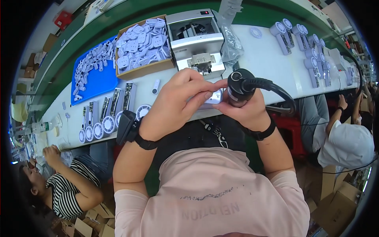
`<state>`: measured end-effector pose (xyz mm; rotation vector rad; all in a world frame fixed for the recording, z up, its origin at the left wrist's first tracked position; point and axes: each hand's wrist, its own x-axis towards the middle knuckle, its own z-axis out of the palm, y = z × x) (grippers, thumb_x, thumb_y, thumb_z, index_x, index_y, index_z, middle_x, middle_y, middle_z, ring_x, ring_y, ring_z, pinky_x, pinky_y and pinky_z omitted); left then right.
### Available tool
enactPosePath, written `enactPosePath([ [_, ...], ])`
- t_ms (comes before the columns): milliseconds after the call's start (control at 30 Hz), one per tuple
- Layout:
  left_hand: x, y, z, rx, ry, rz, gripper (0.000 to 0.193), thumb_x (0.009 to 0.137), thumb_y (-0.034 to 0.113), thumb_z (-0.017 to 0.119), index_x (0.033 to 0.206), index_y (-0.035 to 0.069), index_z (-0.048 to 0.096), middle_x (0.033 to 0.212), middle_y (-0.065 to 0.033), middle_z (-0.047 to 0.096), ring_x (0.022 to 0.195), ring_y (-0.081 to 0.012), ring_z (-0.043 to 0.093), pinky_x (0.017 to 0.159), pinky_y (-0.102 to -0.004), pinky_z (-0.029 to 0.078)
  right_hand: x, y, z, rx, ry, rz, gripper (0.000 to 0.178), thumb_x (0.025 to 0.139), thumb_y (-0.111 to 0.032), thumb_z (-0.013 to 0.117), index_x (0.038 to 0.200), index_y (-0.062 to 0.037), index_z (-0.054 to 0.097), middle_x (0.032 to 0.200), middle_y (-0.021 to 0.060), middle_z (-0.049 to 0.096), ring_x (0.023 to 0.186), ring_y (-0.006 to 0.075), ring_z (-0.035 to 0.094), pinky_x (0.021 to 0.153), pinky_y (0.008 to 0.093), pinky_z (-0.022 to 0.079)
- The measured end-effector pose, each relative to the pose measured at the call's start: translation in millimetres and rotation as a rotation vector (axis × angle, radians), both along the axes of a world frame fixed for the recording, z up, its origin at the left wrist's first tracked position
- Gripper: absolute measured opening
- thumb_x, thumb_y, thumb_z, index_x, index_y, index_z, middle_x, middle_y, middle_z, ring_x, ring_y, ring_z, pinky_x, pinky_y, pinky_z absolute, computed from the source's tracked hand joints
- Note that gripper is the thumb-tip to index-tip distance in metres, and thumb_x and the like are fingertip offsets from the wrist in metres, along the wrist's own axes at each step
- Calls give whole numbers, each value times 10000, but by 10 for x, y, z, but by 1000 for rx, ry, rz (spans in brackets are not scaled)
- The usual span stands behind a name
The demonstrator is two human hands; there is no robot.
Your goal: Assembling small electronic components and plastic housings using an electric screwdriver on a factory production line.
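Observation:
My left hand (171, 100) reaches to the table's front edge, its thumb and fingers closed on a lavender plastic housing (214, 97) with small holes in its end. Most of that housing is hidden behind my fingers. My right hand (250, 112) is wrapped round a black corded electric screwdriver (240, 89), upright just right of the housing. Its tip is out of sight, so I cannot tell whether it touches the housing. Straight behind both hands stands a silver screw feeder (197, 47).
A cardboard box (148, 71) of lavender covers and a blue tray (102, 79) of small parts stand back left. Handheld fan bodies (108, 124) with exposed circuit boards line the front left. More fans (281, 35) stand at right. A clear plastic bag (232, 45) lies beside the feeder. Co-workers sit on both sides.

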<state>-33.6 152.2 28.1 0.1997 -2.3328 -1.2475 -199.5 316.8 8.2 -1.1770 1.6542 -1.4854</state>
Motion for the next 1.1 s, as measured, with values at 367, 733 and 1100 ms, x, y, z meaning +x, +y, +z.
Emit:
enactPosePath([
  [367,-74,-24,-77,-379,118,-53,311,843,117,837,1127,41,733,1056,-114,715,976,-320,672,817,-413,549,-89,24,63,-26,-176,16,485,803,86,799,1255,-17,659,814,3,663,738,79,627,668,246,503],
  [733,25,220,-193,-109,159,78,364,841,84,834,1178,36,703,1080,-133,739,957,-342,689,830,-415,551,-144,-224,1131,-755,-217,176,537,985,-146,717,1433,-65,431,806,60,582,576,173,538,555,332,489],
  [1100,43,211,-240,-69,224,78,347,844,78,831,1162,35,699,1072,-136,737,950,-345,686,824,-415,550,31,-482,991,-531,50,171,574,975,-125,758,1435,-61,421,810,47,574,607,167,569,591,345,520],
])
